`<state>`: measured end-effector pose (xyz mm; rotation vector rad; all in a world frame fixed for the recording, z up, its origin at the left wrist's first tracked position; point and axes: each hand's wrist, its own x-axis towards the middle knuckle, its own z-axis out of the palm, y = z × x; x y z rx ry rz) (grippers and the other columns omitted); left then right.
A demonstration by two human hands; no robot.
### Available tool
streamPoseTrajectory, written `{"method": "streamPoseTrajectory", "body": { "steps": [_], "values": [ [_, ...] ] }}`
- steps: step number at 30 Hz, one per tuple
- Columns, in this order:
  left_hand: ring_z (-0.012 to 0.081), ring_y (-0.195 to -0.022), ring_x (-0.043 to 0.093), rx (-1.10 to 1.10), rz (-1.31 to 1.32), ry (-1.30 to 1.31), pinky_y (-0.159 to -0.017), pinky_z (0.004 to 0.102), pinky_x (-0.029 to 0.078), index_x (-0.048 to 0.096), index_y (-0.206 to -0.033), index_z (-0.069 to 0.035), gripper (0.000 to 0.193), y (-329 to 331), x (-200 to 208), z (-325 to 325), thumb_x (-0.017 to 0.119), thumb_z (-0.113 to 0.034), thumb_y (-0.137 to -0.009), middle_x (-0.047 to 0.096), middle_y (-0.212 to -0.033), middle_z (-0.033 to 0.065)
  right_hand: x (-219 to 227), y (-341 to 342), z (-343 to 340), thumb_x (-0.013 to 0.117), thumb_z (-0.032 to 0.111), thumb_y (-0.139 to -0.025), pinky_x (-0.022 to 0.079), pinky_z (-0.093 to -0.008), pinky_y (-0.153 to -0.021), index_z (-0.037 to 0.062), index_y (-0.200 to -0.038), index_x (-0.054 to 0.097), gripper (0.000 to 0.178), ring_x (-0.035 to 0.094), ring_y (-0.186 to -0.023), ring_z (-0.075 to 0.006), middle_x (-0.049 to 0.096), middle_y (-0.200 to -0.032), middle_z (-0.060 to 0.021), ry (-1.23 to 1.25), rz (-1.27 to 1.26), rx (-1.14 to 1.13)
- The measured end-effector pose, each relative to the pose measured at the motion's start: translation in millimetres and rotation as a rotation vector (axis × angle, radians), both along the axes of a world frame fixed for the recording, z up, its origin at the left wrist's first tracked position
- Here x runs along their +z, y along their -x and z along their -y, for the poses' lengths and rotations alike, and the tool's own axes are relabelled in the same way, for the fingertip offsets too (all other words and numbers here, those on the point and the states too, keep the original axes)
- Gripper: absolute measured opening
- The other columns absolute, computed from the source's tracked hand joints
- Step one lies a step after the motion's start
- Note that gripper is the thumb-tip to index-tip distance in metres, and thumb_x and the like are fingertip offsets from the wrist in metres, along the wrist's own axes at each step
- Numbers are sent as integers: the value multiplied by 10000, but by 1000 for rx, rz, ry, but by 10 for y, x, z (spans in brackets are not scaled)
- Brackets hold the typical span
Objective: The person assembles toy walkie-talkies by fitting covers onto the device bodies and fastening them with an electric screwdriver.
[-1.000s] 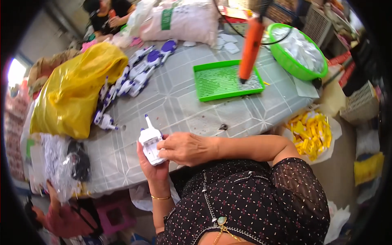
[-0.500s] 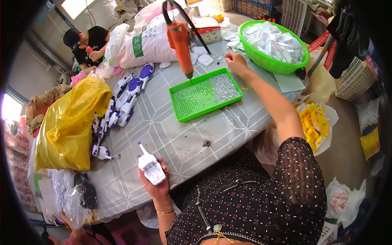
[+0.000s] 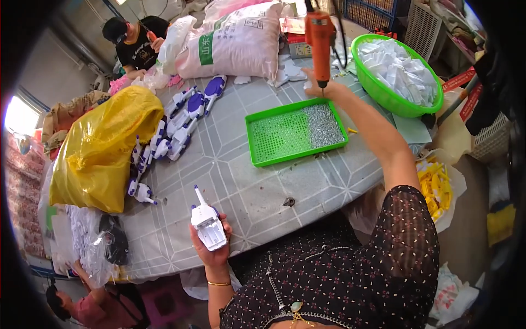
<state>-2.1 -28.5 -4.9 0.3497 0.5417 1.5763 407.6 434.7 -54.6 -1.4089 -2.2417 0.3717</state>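
My left hand grips a white plastic toy handset with a stubby antenna, its open battery compartment facing up. Beyond the green tray, my right hand reaches to the white plastic pieces on the table. An orange electric screwdriver hangs in front of that hand and partly covers it, so its fingers do not show clearly. Small silver screws are heaped in the tray's right end.
White-and-purple toy handsets lie piled beside a yellow sack. A green basket of white parts stands at the back right, and a bag of yellow parts below it. Two other people are at the left.
The whole view has shifted. Against the tray, my right hand has moved left toward the white pieces, and the screwdriver has swung right. My left hand still holds the handset.
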Motion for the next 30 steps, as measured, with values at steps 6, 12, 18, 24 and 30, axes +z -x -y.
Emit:
{"method": "streamPoseTrajectory", "body": {
  "steps": [6,12,18,24,30],
  "values": [
    [325,-952,601,82,25,46,-796,434,534,455,-1462,-65,686,82,-124,161,469,-584,-1013,577,-1300,248,433,-677,798,560,264,-996,548,-284,-782,38,-1197,623,309,658,-867,-105,699,-1020,-35,169,-1007,177],
    [457,-1356,474,54,-77,-121,-1101,554,445,304,-1552,-82,733,34,-120,73,630,-403,-980,452,-1494,233,432,-1362,2168,678,325,-976,326,-242,-490,53,-1082,691,292,412,-539,-52,567,-748,27,42,-691,-372],
    [424,-1353,494,59,-127,-111,-1085,536,475,348,-1509,-72,818,6,-8,128,799,-292,-862,510,-1434,196,1047,463,3588,606,171,-1003,397,-200,-517,54,-1258,582,282,532,-685,-63,613,-990,-40,305,-886,-100],
    [324,-1299,552,40,-67,-56,-1084,480,483,367,-1485,-62,781,-137,-20,239,790,-274,-864,545,-1385,135,1102,1926,3783,653,79,-956,500,-231,-542,30,-1213,572,274,594,-799,-97,613,-1002,-44,941,-1134,266],
    [223,-1252,570,145,9,1,-1082,429,468,386,-1464,-56,707,-116,-112,235,756,-278,-904,560,-1355,77,796,2336,3772,682,69,-940,525,-256,-616,40,-1174,580,256,607,-819,-116,627,-995,-47,897,-1074,347]
  ]
}}
